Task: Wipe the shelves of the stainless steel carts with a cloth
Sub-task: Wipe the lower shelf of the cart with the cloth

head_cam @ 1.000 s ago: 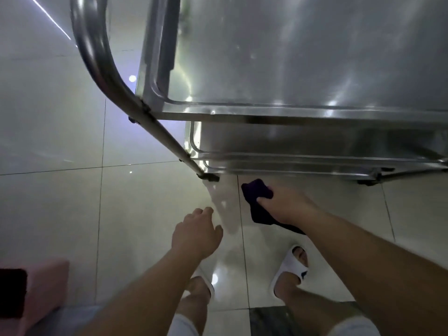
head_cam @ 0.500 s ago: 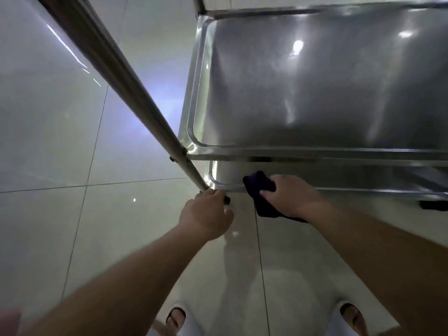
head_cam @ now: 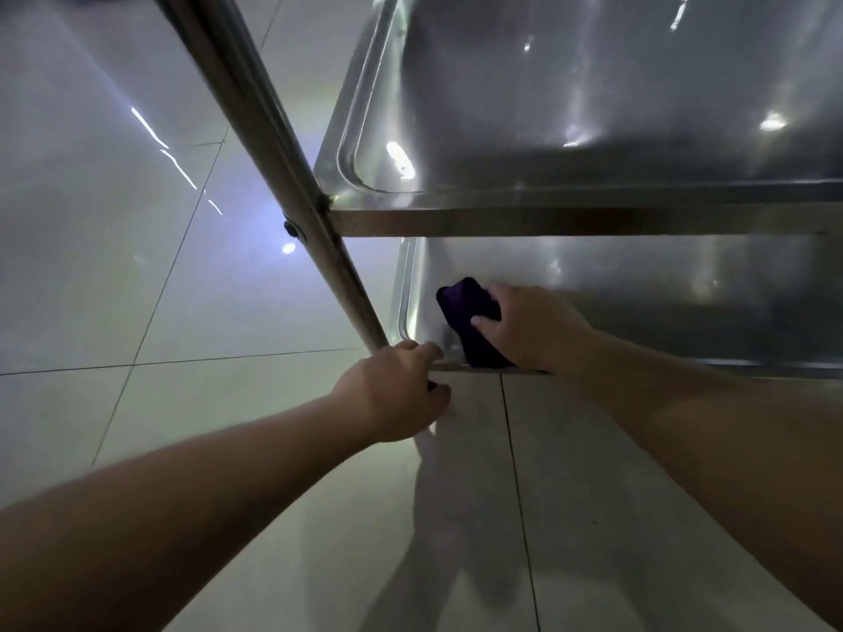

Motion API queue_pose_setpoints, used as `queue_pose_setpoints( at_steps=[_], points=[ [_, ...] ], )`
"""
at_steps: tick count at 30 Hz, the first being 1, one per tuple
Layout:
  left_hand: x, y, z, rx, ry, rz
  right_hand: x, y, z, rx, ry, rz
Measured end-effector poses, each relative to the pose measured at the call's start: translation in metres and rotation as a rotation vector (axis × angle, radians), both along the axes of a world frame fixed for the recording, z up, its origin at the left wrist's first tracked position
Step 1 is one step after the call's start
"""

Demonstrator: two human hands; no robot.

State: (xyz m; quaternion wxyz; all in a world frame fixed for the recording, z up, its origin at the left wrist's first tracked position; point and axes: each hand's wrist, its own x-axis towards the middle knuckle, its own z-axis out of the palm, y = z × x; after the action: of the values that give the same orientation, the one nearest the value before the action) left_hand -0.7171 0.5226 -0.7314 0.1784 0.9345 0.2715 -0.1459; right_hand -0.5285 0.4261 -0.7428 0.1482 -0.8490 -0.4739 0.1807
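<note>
The right hand (head_cam: 531, 328) lies on a dark purple cloth (head_cam: 470, 321), fingers curled over its near edge and pinching it down against the lower shelf (head_cam: 638, 285) of the stainless steel cart (head_cam: 593, 84), close to that shelf's near left corner. The left hand (head_cam: 394, 394) is wrapped around the near left corner of the shelf, at the foot of the slanting upright post (head_cam: 273, 143); its fingertips are hidden, so how firmly it grips is hard to tell.

The step in hand looks like wiping the lower shelf, starting from this corner. To do it well, the left hand should brace the cart so it does not roll away under pressure. The right hand would best flatten the cloth and push it along the raised rim, into the rounded corner where grime gathers, then sweep rightward in overlapping passes toward the far side. The shelf above (head_cam: 593, 207) hangs close over the wrist, so the forearm needs to stay low. The tiled floor (head_cam: 137, 289) around is glossy.
</note>
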Motion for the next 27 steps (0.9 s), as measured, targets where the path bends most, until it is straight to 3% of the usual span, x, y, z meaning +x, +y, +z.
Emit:
queue_pose_setpoints(
  at_steps=[4, 9, 12, 17, 22, 27],
  points=[
    [-0.023, 0.015, -0.011, -0.116, -0.042, 0.107, -0.009, 0.005, -0.014, 0.064, 0.014, 0.022],
    [-0.046, 0.050, -0.031, -0.050, -0.037, 0.330, -0.025, 0.021, -0.041, 0.224, -0.065, 0.059],
    [-0.044, 0.061, -0.034, -0.251, -0.304, 0.505, -0.038, 0.033, -0.054, 0.296, -0.127, 0.073],
    [-0.019, 0.057, -0.037, -0.567, -0.760, 0.565, -0.057, 0.046, -0.073, 0.294, -0.104, 0.112],
    [0.006, 0.056, -0.049, -0.568, -0.871, 0.725, -0.058, 0.066, -0.103, 0.117, 0.001, 0.214],
    [0.017, 0.056, -0.062, -0.486, -0.913, 0.860, -0.034, 0.112, -0.113, 0.090, 0.048, 0.210]
  ],
)
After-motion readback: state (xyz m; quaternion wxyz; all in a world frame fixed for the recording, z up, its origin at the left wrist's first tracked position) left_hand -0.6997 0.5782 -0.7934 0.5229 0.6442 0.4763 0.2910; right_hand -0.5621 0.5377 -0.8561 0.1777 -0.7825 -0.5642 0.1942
